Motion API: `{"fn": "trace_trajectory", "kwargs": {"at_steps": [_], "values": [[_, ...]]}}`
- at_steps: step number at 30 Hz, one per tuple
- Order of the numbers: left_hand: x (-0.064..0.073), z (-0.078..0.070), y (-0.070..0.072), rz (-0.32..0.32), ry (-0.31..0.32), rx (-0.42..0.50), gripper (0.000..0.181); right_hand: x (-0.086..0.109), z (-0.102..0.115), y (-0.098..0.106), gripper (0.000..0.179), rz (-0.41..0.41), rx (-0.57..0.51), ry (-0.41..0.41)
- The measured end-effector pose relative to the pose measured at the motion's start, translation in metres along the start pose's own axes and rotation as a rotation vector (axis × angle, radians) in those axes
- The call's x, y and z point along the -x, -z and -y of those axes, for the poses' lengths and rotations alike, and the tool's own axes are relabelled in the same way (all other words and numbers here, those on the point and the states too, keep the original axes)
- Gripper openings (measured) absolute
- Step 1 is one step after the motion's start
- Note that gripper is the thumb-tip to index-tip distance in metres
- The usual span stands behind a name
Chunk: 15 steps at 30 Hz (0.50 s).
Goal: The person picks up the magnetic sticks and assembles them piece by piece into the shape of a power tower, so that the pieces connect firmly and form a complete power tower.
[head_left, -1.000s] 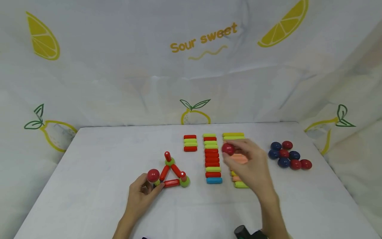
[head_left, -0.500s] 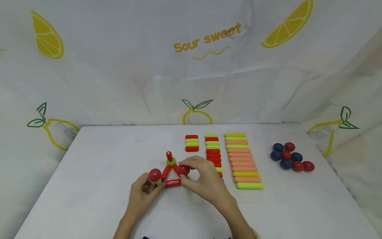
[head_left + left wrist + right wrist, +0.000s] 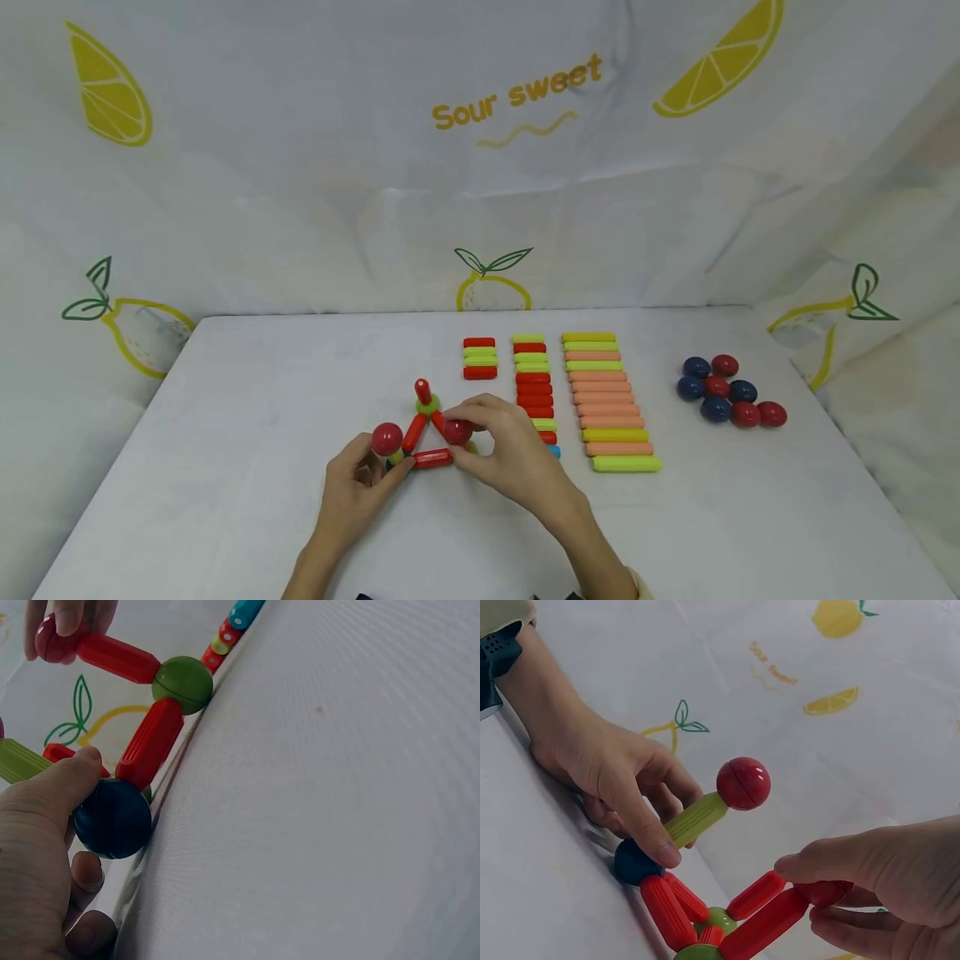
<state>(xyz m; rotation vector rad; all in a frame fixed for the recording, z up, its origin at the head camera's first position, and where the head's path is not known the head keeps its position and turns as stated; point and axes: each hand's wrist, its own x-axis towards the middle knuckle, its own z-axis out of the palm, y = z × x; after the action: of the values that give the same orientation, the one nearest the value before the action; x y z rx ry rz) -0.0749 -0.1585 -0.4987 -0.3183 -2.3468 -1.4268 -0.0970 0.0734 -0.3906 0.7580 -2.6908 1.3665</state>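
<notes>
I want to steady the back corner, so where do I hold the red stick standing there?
Probably pinch the standing red stick near its top, from the back left: it rises from a green ball, its top end is bare, and the right hand is holding a red ball at its front right.

a cloth-screened tabletop corner around you, kind of room unclear, white table point(image 3: 225, 517) beneath your left hand point(image 3: 358, 482), lemon-print hangings point(image 3: 315, 208) beyond it and to both sides, toy rods point(image 3: 603, 398) and balls point(image 3: 717, 387) in groups right of your right hand point(image 3: 517, 457)
</notes>
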Motion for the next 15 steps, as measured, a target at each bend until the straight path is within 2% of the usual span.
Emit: {"fn": "trace_trajectory", "kwargs": {"at_steps": [8,15], "values": [[0.0012,0.0014,-0.0037,-0.055,-0.037,0.006,0.039,-0.0015,-0.0035,-0.0028,0.034,-0.005,0.009,-0.004],[0.0015,0.0033,-0.0050,-0.069,-0.041,-0.004,0.041,-0.0014,-0.0037,-0.0008,0.032,-0.016,-0.026,-0.024]]}}
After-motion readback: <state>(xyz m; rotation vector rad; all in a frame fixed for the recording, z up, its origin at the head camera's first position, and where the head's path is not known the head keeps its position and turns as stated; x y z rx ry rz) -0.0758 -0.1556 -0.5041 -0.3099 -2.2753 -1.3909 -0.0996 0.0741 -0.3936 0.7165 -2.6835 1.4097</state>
